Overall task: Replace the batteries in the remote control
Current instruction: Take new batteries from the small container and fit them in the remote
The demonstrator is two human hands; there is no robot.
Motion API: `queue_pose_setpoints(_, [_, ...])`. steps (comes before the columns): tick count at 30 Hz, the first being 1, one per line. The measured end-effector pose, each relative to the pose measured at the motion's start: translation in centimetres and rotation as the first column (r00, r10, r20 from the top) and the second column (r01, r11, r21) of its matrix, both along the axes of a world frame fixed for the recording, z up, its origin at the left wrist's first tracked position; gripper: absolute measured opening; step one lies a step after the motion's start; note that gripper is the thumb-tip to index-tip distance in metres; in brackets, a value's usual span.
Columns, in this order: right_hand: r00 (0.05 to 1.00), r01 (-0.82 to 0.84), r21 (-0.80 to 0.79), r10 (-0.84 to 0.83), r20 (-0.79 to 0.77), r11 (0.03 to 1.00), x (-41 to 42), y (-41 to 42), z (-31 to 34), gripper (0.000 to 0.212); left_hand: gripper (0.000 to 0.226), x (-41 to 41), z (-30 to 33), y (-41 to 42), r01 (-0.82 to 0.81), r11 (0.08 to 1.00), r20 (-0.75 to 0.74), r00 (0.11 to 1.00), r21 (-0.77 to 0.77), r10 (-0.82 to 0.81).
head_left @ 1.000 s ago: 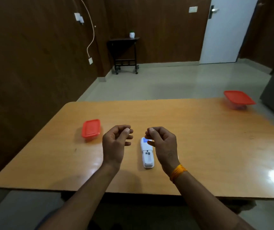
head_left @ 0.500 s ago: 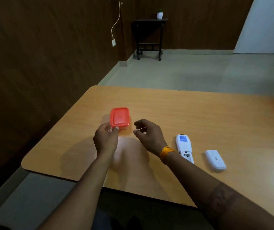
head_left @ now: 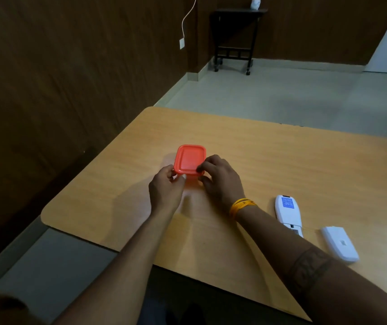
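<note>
A small red lidded box sits on the wooden table. My left hand grips its near left corner. The fingers of my right hand pinch the lid's near right edge. To the right lies the white remote control, face down, its battery compartment uncovered at the near end. Its white battery cover lies loose on the table just right of it. No batteries show.
The table's left edge and rounded near-left corner are close to my left arm. A dark wood wall runs along the left. A black side table stands far back on the floor.
My view swung left and down. Both hands moved from above the remote to the red box; the left took its corner first, then the right closed on the lid edge.
</note>
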State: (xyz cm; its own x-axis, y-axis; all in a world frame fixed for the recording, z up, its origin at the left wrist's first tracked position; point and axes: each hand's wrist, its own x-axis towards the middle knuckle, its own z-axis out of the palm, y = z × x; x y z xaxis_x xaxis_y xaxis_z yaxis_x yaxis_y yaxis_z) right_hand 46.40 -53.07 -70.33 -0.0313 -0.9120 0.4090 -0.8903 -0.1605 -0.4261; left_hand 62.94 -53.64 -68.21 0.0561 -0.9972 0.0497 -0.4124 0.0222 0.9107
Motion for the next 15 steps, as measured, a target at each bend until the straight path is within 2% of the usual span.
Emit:
queue_pose_setpoints(4, [0.998, 0.023, -0.103, -0.017, 0.059, 0.994, -0.1, 1.7, 0.2, 0.022, 0.056, 0.6, 0.1, -0.1, 0.086, 0.996, -0.058, 0.995, 0.032, -0.084])
queue_pose_setpoints(9, [0.985, 0.058, -0.100, -0.041, 0.168, 0.993, 0.4, 4.3, 1.8, 0.021, 0.082, 0.3, 0.3, 0.9, 0.224, 0.973, 0.005, 0.974, 0.046, -0.225])
queue_pose_setpoints(15, [0.971, 0.017, -0.134, 0.015, 0.238, 0.991, 1.8, 6.6, 3.6, 0.025, 0.082, 0.4, 1.0, 2.0, 0.241, 0.970, 0.111, 0.963, 0.039, -0.244])
